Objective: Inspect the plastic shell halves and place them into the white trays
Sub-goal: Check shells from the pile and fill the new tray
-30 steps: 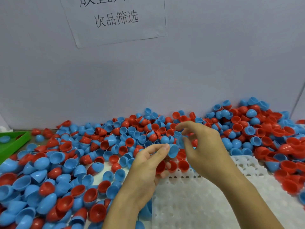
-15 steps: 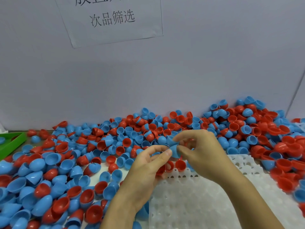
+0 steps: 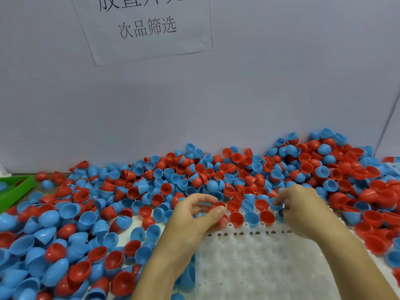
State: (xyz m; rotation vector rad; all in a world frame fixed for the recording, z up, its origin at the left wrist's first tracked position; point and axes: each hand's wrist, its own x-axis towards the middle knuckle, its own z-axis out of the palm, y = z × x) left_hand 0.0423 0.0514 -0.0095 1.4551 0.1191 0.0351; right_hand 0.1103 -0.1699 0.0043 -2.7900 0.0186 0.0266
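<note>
Left hand (image 3: 192,215): thumb and curled fingers pinch a red shell half (image 3: 217,210) at the far left corner of the white tray (image 3: 270,267). Right hand (image 3: 303,208): fingers curled down, gripping a blue shell half (image 3: 276,205) at the tray's far edge; a second blue piece may sit beneath, unclear. Both forearms reach in from below, wrists over the tray. Four halves, red and blue alternating, sit in the tray's far row (image 3: 252,217). Loose shell pile (image 3: 151,185) surrounds the tray. A second ago the hands met together mid-air over one blue half; now they are apart and lower, at the tray.
</note>
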